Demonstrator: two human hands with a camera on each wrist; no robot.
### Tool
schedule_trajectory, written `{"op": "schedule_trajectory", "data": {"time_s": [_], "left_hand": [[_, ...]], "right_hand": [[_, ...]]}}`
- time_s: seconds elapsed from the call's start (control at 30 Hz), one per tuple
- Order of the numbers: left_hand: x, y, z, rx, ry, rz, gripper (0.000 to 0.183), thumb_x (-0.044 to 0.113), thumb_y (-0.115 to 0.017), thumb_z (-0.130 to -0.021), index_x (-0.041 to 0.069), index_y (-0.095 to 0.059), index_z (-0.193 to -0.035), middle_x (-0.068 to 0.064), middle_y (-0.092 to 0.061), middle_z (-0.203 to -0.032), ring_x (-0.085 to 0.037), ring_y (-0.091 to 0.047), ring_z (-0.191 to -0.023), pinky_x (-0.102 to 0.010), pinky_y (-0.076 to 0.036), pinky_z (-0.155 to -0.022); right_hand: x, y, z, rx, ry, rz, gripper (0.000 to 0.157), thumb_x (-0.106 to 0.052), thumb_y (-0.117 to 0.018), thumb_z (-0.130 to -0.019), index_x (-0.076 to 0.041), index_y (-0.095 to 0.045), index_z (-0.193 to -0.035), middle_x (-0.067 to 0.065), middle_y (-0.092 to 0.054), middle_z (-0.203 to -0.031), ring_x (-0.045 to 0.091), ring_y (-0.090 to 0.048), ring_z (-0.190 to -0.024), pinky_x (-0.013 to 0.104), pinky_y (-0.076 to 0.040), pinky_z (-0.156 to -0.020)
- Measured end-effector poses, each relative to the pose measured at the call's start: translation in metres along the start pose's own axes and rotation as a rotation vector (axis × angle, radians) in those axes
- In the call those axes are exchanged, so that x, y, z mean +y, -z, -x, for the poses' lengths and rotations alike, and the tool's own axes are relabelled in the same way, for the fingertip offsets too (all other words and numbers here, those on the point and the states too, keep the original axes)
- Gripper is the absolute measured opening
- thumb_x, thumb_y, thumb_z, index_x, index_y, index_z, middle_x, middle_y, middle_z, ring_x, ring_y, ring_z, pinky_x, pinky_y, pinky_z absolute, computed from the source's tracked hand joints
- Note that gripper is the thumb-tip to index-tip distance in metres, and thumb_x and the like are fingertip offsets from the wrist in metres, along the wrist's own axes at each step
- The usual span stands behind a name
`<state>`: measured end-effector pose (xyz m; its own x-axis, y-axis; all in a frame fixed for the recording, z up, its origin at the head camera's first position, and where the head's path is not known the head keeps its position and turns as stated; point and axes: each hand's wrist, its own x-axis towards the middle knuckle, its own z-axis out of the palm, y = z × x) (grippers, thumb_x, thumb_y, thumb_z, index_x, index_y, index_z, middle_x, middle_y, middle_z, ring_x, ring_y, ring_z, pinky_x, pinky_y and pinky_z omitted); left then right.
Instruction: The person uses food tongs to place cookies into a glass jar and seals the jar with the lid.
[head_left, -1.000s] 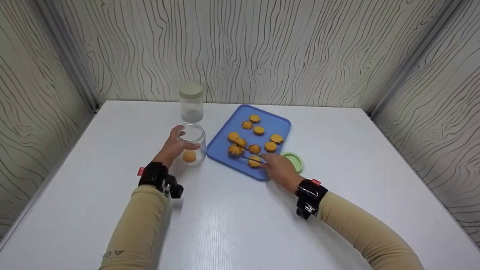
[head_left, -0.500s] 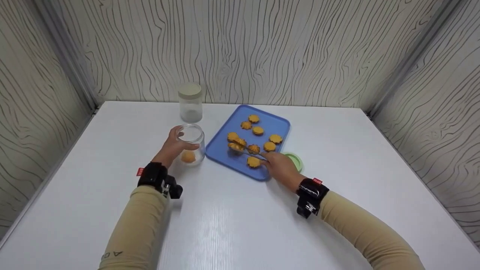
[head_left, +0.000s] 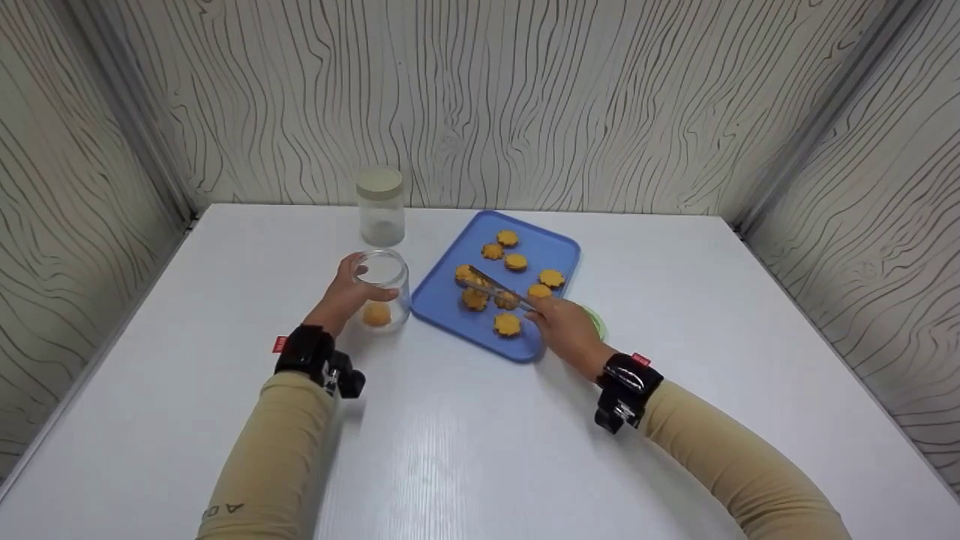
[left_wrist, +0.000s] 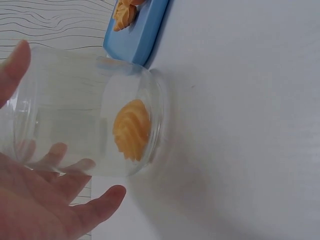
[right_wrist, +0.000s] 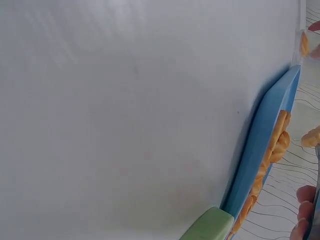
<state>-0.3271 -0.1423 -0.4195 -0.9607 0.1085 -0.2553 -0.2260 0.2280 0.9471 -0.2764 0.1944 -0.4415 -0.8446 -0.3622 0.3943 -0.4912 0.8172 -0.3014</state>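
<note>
The left hand (head_left: 346,295) is gripping the open jar (left_wrist: 75,110), thumb and fingers parting around opposite sides, presumably for steadiness; one cookie (head_left: 377,313) is lying inside. The jar is sitting just left of the blue tray (head_left: 450,315) on the bench (head_left: 420,450), perhaps for a short reach. The right hand (head_left: 566,330) is pinching the tongs (head_left: 510,295) above the tray's scattered cookies (head_left: 508,325), and the tips are seemingly clasping a raised cookie (right_wrist: 311,137), probably sparing the fingers contact. The right hand is partly hiding the green lid (head_left: 598,322) at right; the right wrist view is cutting off the tongs and most fingers. Far left, a lidded jar (head_left: 380,210) is standing, its contents looking unclear.
</note>
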Motion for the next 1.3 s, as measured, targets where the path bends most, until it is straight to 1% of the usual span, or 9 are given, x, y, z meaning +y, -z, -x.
{"op": "schedule_trajectory", "data": {"time_s": [0.23,0.33,0.53,0.7,0.83,0.97,1.1,1.2,1.3], "left_hand": [[-0.001,-0.001,-0.003,0.002,0.013,0.01,0.101,0.016,-0.075,-0.082,0.013,-0.005,-0.155,-0.015,-0.015,-0.159,-0.031,-0.013,-0.145,-0.045,-0.013,-0.116],[0.0,0.0,-0.004,0.004,0.022,0.011,0.101,0.016,-0.075,-0.082,0.013,-0.005,-0.155,-0.015,-0.015,-0.16,-0.031,-0.013,-0.145,-0.046,-0.014,-0.116],[-0.001,0.0,-0.006,0.012,0.018,0.021,0.1,0.014,-0.075,-0.082,0.011,-0.007,-0.155,-0.017,-0.016,-0.159,-0.033,-0.016,-0.144,-0.048,-0.018,-0.115],[0.0,-0.002,-0.006,0.022,0.005,0.022,0.099,0.013,-0.075,-0.082,0.01,-0.008,-0.154,-0.018,-0.017,-0.158,-0.033,-0.017,-0.144,-0.046,-0.017,-0.115],[0.0,-0.003,-0.005,0.031,0.007,0.014,0.099,0.014,-0.076,-0.082,0.01,-0.009,-0.154,-0.017,-0.017,-0.158,-0.032,-0.016,-0.144,-0.045,-0.015,-0.116],[0.0,-0.003,-0.007,0.039,0.013,0.01,0.099,0.014,-0.076,-0.082,0.01,-0.009,-0.154,-0.017,-0.018,-0.158,-0.032,-0.016,-0.144,-0.045,-0.013,-0.116],[0.001,-0.004,-0.007,0.042,0.016,0.008,0.099,0.013,-0.076,-0.082,0.01,-0.008,-0.155,-0.018,-0.018,-0.158,-0.033,-0.016,-0.144,-0.045,-0.013,-0.116],[0.001,-0.005,-0.007,0.045,0.011,0.01,0.099,0.013,-0.076,-0.081,0.01,-0.009,-0.154,-0.018,-0.018,-0.158,-0.033,-0.016,-0.144,-0.046,-0.013,-0.116],[0.001,-0.005,-0.006,0.044,0.009,0.013,0.099,0.013,-0.076,-0.081,0.01,-0.009,-0.154,-0.017,-0.018,-0.158,-0.033,-0.016,-0.144,-0.046,-0.014,-0.116]], "right_hand": [[-0.001,0.003,-0.002,0.038,0.05,0.015,0.023,-0.01,-0.066,-0.091,0.005,-0.066,-0.108,0.015,-0.067,-0.086,0.033,-0.066,-0.08,0.045,-0.054,-0.072],[-0.004,0.003,-0.004,0.053,0.076,0.002,0.022,-0.009,-0.066,-0.091,0.005,-0.067,-0.108,0.014,-0.067,-0.085,0.031,-0.066,-0.077,0.044,-0.054,-0.07],[-0.012,0.004,-0.01,0.104,0.152,-0.015,0.024,-0.006,-0.067,-0.09,0.008,-0.067,-0.109,0.016,-0.069,-0.09,0.032,-0.067,-0.083,0.041,-0.055,-0.074],[-0.02,0.005,-0.018,0.147,0.214,-0.024,0.025,-0.005,-0.069,-0.088,0.01,-0.068,-0.108,0.018,-0.07,-0.091,0.033,-0.068,-0.083,0.041,-0.056,-0.073],[-0.024,0.003,-0.024,0.145,0.239,-0.067,0.025,-0.008,-0.068,-0.089,0.01,-0.068,-0.107,0.017,-0.071,-0.09,0.03,-0.068,-0.081,0.039,-0.056,-0.07],[-0.031,0.002,-0.027,0.131,0.247,-0.109,0.024,-0.005,-0.067,-0.089,0.01,-0.068,-0.108,0.015,-0.07,-0.087,0.027,-0.068,-0.077,0.037,-0.056,-0.066],[-0.041,0.001,-0.031,0.141,0.279,-0.111,0.025,-0.004,-0.067,-0.089,0.01,-0.067,-0.11,0.014,-0.07,-0.087,0.025,-0.068,-0.076,0.035,-0.057,-0.066],[-0.048,0.0,-0.035,0.142,0.297,-0.113,0.025,-0.004,-0.066,-0.09,0.009,-0.067,-0.112,0.013,-0.069,-0.085,0.022,-0.066,-0.069,0.032,-0.055,-0.062],[-0.054,-0.002,-0.038,0.123,0.287,-0.126,0.026,-0.005,-0.066,-0.091,0.008,-0.067,-0.113,0.01,-0.067,-0.081,0.018,-0.059,-0.063,0.029,-0.052,-0.057]]}}
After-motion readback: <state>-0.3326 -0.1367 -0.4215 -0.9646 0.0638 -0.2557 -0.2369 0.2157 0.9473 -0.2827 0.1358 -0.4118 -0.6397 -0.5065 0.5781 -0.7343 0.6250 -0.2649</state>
